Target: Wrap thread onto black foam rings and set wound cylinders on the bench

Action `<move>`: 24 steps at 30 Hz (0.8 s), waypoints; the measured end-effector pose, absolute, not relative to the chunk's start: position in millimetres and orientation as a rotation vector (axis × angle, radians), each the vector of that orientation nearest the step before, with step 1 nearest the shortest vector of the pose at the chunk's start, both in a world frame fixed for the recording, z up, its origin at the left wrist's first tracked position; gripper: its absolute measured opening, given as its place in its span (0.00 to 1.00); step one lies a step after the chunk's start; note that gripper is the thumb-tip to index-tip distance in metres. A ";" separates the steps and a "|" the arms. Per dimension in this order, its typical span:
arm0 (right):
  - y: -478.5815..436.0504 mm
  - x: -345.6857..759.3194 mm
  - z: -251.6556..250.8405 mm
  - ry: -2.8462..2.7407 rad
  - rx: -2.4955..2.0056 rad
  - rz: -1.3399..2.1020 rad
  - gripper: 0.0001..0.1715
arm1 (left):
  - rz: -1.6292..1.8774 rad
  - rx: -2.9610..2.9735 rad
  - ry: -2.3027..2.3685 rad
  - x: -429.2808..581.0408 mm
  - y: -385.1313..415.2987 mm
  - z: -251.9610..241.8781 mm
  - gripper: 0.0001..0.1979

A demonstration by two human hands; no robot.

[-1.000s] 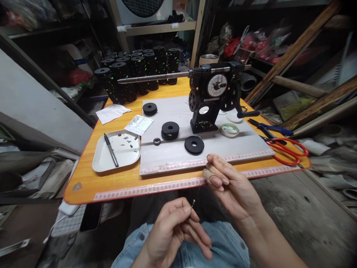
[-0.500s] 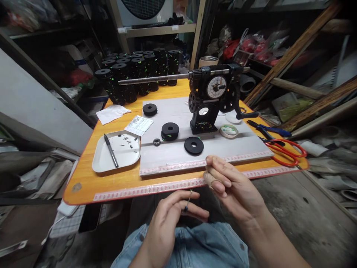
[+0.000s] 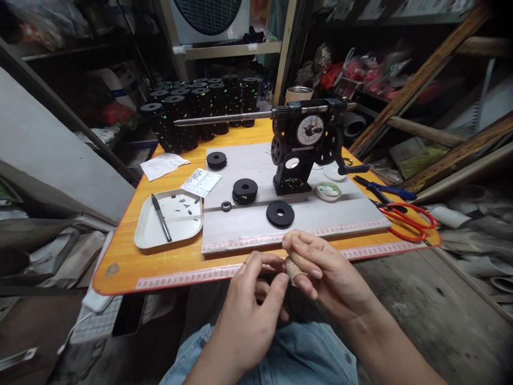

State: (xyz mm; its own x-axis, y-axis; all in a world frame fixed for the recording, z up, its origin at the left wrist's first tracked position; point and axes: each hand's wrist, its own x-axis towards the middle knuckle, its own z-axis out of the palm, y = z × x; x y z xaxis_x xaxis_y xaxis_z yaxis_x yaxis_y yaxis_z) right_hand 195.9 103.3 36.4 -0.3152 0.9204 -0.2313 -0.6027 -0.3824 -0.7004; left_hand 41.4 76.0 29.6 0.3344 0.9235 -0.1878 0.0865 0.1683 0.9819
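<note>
My left hand (image 3: 256, 313) is held over my lap at the table's front edge, its fingers curled and thumb raised close to my right hand. What it holds, if anything, is hidden. My right hand (image 3: 320, 267) has thumb and index finger pinched, and whatever sits between them is too small to make out. A worn tan wrap (image 3: 294, 271) covers one of its fingers. Beyond the hands, a black disc (image 3: 280, 214) lies on the grey board (image 3: 224, 232). Thicker black spools (image 3: 245, 191) stand behind it, near a small metal ring (image 3: 226, 206).
A black winding machine (image 3: 298, 144) with a dial and long threaded rod stands on the board. Red-handled scissors (image 3: 420, 224) and pliers (image 3: 395, 191) lie at right. At left is a white tray (image 3: 140, 235) with a pen (image 3: 161, 217). Black spools (image 3: 182, 125) are grouped behind.
My left hand has risen and its fingers have curled in, coming up to my right hand. The right hand has shifted slightly left. The small thread seen at the left fingers is no longer visible.
</note>
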 end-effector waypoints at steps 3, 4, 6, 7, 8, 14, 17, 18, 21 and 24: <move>103.8 195.6 35.3 -0.630 -0.782 1.867 0.09 | 0.769 1.276 1.106 44.2 78.9 27.1 0.13; 103.9 195.3 34.6 -0.623 -0.783 1.867 0.09 | 0.753 1.258 1.110 44.2 79.6 26.4 0.13; 104.1 194.2 33.1 -0.594 -0.781 1.859 0.09 | 0.743 1.157 1.055 43.4 80.8 25.7 0.13; 104.1 193.6 32.5 -0.574 -0.779 1.850 0.09 | 0.749 1.082 0.996 42.7 81.1 25.6 0.13; 104.2 193.0 32.0 -0.552 -0.775 1.838 0.10 | 0.760 1.004 0.928 41.8 81.3 25.5 0.14; 108.7 194.1 32.7 -0.471 -0.772 1.784 0.11 | 0.738 0.687 0.695 36.9 76.2 20.2 0.14; 111.2 195.1 32.8 -0.464 -0.778 1.778 0.12 | 0.706 0.616 0.666 35.1 72.7 14.2 0.14; 111.6 195.2 32.7 -0.466 -0.780 1.778 0.12 | 0.706 0.595 0.659 34.7 71.8 12.1 0.14; 111.5 195.3 32.5 -0.479 -0.787 1.775 0.12 | 0.712 0.537 0.630 34.7 69.9 6.4 0.13; 110.6 196.4 33.5 -0.489 -0.794 1.771 0.13 | 0.720 0.482 0.599 35.6 69.4 2.7 0.12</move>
State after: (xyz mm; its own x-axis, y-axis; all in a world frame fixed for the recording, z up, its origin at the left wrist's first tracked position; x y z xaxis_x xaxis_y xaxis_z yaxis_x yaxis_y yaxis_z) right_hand 196.4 110.6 33.5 -0.1942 0.9415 -0.2755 -0.6666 -0.3327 -0.6671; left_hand 35.6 69.4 2.7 0.6005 0.7253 -0.3365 -0.4626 0.6584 0.5937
